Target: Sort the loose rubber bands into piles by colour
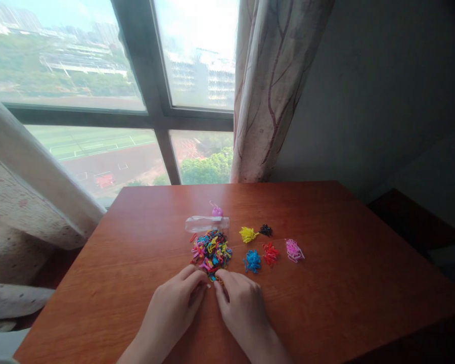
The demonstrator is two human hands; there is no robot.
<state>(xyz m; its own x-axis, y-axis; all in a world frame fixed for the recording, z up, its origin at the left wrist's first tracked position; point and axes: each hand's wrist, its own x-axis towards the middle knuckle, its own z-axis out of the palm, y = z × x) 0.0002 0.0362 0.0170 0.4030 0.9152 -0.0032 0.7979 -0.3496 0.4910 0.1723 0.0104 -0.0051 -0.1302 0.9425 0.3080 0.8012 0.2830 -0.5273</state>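
Bands [211, 250] of many colors sit in a messy heap in the middle of the brown table [326, 303], just at the tips of my fingers. Far to the left hangs a pale curtain [30, 162], next to a window [159, 116]. Then comes my left hand [180, 298], curled, with thumb and pointer close together by the near edge of the heap; I can't tell if it has hold of a band. A clear bottle [200, 224] lies on its side behind the heap, its neck to the right, and a purple thing [217, 212] is behind that. My right hand [240, 296] is bent too, thumb and pointer a bit apart at the heap's near edge; I can't tell if it pinches anything. Past it are small piles: yellow [247, 234], blue [252, 261], black [266, 230], red [270, 254] and, last, pink [294, 251].
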